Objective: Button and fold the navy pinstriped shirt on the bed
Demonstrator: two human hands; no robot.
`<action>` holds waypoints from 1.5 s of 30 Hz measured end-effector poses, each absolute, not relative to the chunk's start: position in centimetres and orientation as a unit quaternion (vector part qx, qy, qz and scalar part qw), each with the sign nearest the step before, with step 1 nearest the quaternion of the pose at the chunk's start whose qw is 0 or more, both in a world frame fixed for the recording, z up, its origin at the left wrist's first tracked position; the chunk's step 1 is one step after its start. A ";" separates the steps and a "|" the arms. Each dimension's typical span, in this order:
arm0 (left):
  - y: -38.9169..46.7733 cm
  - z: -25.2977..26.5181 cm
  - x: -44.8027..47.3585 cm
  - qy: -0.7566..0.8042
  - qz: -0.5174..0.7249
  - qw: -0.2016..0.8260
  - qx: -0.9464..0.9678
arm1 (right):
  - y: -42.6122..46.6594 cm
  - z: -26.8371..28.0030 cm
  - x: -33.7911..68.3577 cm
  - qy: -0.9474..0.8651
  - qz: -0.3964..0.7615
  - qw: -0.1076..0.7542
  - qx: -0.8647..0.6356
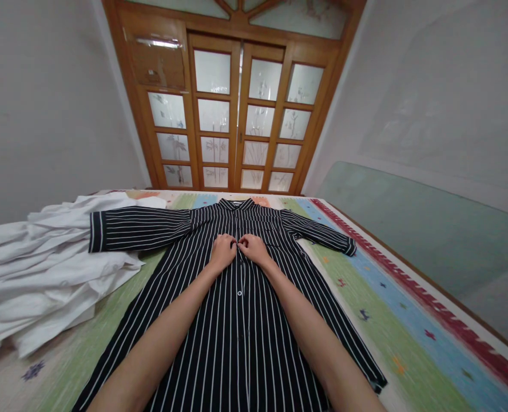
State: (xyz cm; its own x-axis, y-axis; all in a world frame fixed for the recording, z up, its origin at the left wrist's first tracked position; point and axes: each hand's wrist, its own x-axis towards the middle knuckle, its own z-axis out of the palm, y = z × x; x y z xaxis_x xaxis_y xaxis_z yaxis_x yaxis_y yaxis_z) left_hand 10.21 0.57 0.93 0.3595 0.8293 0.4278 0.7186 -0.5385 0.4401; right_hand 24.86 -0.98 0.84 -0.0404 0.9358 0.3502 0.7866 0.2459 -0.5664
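Note:
A black shirt with white stripes (211,343) lies front up on the bed, its collar at the far end and both sleeves spread sideways. At the upper part of its front opening, my left hand (223,250) and my right hand (253,249) meet with their fingertips almost touching. Both hands are closed, pinching the edge of the shirt front. Whether a button lies between the fingers is hidden. Nearer to me along the same line, a small pale button (239,293) shows on the shirt.
White crumpled cloth (56,274) lies on the left, partly beneath the shirt's left-side sleeve. A patterned bedsheet (391,320) covers the bed. Along the right runs a pale green board (408,212) by the wall. Wooden glazed doors (237,114) stand beyond the far edge.

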 end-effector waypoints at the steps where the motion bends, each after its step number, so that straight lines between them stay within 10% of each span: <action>1: 0.3 1.0 10.1 0.468 0.303 0.083 0.826 | -1.4 0.8 24.6 -0.715 0.094 0.329 -0.610; 9: -2.1 0.6 8.3 0.422 0.247 0.066 0.870 | -6.2 0.7 24.4 -0.793 -0.076 0.230 -0.559; 45: -4.7 3.0 7.5 0.412 0.302 0.392 0.765 | -8.2 1.5 24.2 -0.631 0.163 0.427 -0.627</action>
State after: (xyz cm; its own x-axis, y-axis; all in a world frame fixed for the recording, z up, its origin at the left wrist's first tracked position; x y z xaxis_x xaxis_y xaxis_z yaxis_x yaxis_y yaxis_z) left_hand 7.49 -4.74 2.98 0.4776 0.8676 0.1387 0.3939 -0.3525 0.8489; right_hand 24.20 -8.21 1.49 0.1514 0.9299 0.3353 0.6520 0.1610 -0.7409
